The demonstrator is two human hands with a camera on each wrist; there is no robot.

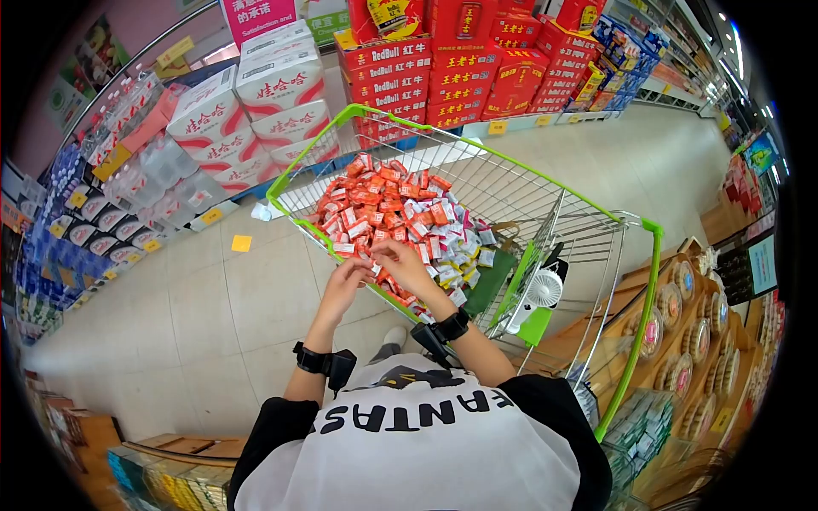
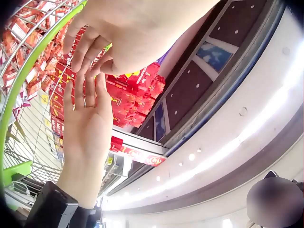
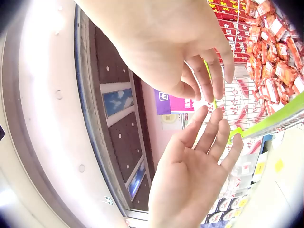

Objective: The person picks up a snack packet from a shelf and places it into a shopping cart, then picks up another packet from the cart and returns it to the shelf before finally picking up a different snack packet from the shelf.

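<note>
Both hands hover over the near green rim of a shopping cart [image 1: 328,243], above its heap of small orange-red packets [image 1: 366,200]. My left hand [image 1: 345,285] holds nothing, its fingers loosely bent toward the other hand. Nothing is in my right hand [image 1: 405,262] either. In the left wrist view the left hand [image 2: 128,38] is at the top and the right hand [image 2: 88,126] below it, palm showing. From the right wrist, my right hand [image 3: 161,38] appears above the left hand [image 3: 190,175]. Whether the fingertips touch, I cannot tell.
White and yellow packets [image 1: 460,251] lie beside the orange-red ones. A small white fan [image 1: 544,288] is at the cart's handle side. Stacked red boxes [image 1: 464,81] and white cartons [image 1: 281,85] stand beyond; bottled drinks [image 1: 170,170] are at left, shelves with round packs [image 1: 673,332] at right.
</note>
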